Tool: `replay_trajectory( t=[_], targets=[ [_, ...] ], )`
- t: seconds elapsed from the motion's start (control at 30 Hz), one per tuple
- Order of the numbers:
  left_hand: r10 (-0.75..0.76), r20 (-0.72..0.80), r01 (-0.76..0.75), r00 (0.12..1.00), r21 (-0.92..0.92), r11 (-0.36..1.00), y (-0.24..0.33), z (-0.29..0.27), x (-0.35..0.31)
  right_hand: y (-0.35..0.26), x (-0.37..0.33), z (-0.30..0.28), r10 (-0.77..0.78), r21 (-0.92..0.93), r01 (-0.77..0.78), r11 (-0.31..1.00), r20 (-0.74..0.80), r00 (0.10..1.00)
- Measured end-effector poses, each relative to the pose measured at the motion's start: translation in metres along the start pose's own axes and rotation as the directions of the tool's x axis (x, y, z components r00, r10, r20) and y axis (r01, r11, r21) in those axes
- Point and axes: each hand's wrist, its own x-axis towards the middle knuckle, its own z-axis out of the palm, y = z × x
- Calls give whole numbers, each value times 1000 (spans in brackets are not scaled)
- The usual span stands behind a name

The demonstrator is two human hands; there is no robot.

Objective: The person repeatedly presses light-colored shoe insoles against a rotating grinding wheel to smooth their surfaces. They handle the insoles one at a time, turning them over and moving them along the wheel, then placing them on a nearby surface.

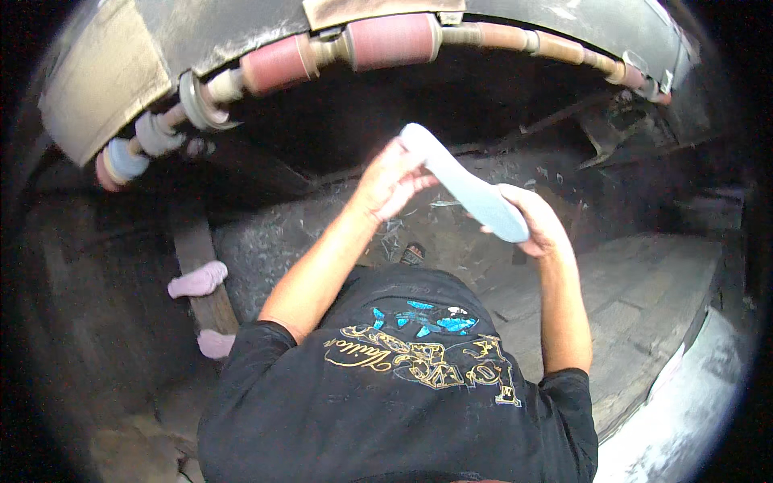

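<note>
A pale blue-white shoe sole is held up in front of me, slanting from its narrow end at the far left to its wide end at the near right. My left hand is closed on the narrow end, with some fingers behind the sole. Around the outer edge of the wide end wraps my right hand; part of its fingers is hidden under the sole. Both hands are on this near side of a sanding machine's red drum, and the sole does not touch it.
The machine's long shaft carries another red drum, grey wheels and slimmer brownish rollers. A pink sole lies on a wooden plank at left, with another pink piece nearer. Pale scraps litter the dark floor.
</note>
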Motion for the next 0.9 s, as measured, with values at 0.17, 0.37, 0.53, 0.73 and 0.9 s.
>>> replay_trajectory(
  t=[0.17, 0.37, 0.53, 0.73, 0.9],
  targets=[
    [197, -139, -208, 970, -67, 976, 12, -37, -4, -20, 30, 36, -356, -407, 410, 816, 205, 912],
    [153, -233, -236, 960, -391, 890, 23, -79, 22, -50, 68, 70, -510, -617, 528, 584, 228, 830],
    [125, -224, -230, 967, -545, 806, 64, -80, 58, -70, 84, 113, -699, -705, 597, 384, 201, 687],
    [146, -311, -264, 939, -385, 884, 97, -45, 75, -81, 63, 135, -757, -821, 504, 270, 142, 638],
    [272, 332, -75, 903, -502, 862, 89, -43, 77, -88, 23, 140, -829, -819, 555, 146, 204, 520]
  ],
)
